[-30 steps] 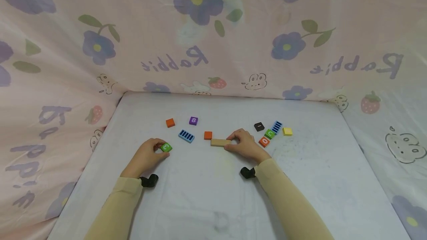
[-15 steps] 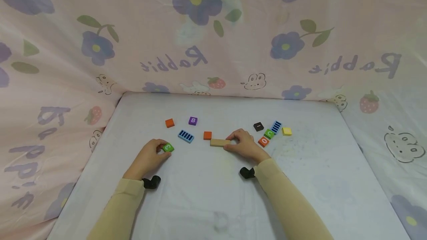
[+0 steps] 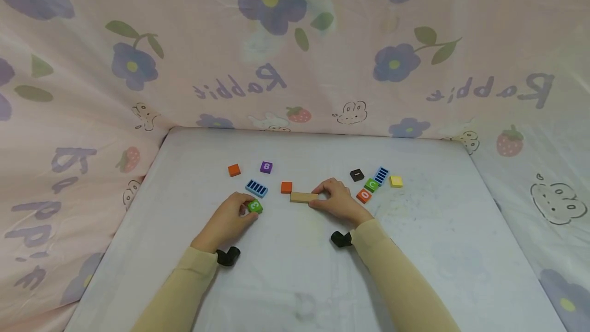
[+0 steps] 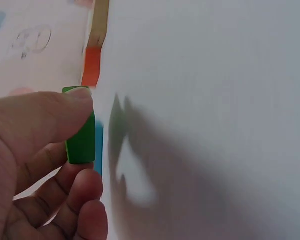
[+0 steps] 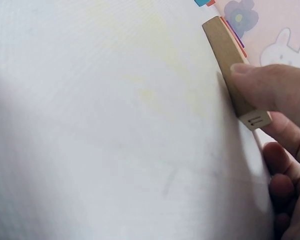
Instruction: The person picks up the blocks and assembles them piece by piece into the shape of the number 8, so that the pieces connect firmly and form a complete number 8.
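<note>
My left hand (image 3: 226, 222) pinches a small green number block (image 3: 255, 206) between thumb and fingers. In the left wrist view the green block (image 4: 81, 142) hangs a little above the table, its shadow apart from it. A plain wooden block (image 3: 300, 197) lies lengthwise at the table's middle, and my right hand (image 3: 340, 201) pinches its right end. The right wrist view has the thumb on the near side of this wooden block (image 5: 230, 70). An orange-red block (image 3: 286, 187) sits just behind its left end. Beyond my left hand lies a light-blue block with dark bars (image 3: 256, 188).
Back left lie an orange block (image 3: 234, 170) and a purple number block (image 3: 266, 167). Right of my right hand are an orange 0 block (image 3: 363, 195), a green block (image 3: 371, 185), a blue barred block (image 3: 381, 175), a dark block (image 3: 357, 174) and a yellow block (image 3: 396, 182).
My left hand has moved right with the green block, towards the wooden block, and is now in front of the light-blue block. My right hand stays at the wooden block.
</note>
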Motion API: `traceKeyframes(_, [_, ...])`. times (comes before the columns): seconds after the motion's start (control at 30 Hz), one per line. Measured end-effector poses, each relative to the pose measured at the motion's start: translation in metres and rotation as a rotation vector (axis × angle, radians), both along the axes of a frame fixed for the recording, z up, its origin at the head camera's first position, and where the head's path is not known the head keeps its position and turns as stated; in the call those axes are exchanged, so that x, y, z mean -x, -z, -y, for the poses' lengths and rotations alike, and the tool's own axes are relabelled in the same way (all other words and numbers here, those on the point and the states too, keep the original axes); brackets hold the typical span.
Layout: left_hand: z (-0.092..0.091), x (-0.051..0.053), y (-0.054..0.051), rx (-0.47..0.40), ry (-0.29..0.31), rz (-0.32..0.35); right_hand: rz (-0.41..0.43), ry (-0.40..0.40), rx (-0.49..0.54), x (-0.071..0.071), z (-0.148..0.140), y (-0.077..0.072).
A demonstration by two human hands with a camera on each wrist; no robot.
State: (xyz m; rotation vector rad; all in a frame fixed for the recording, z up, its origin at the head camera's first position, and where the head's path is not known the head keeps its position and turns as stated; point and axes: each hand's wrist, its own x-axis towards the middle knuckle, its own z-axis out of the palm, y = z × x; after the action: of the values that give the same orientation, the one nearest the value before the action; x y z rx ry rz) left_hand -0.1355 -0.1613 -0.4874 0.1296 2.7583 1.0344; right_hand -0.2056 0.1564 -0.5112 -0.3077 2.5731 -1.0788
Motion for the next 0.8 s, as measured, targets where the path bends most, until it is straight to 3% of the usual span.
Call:
traceKeyframes(0.47, [-0.046, 0.006, 0.009, -0.022, 0.143, -0.008, -0.022, -0.01, 0.001, 0.001, -0.001, 0.002])
traceKeyframes(0.8, [-0.059, 0.016, 0.009, -0.03, 0.159, -0.021, -0.046, -0.028, 0.017, 0.003, -0.002, 0.006])
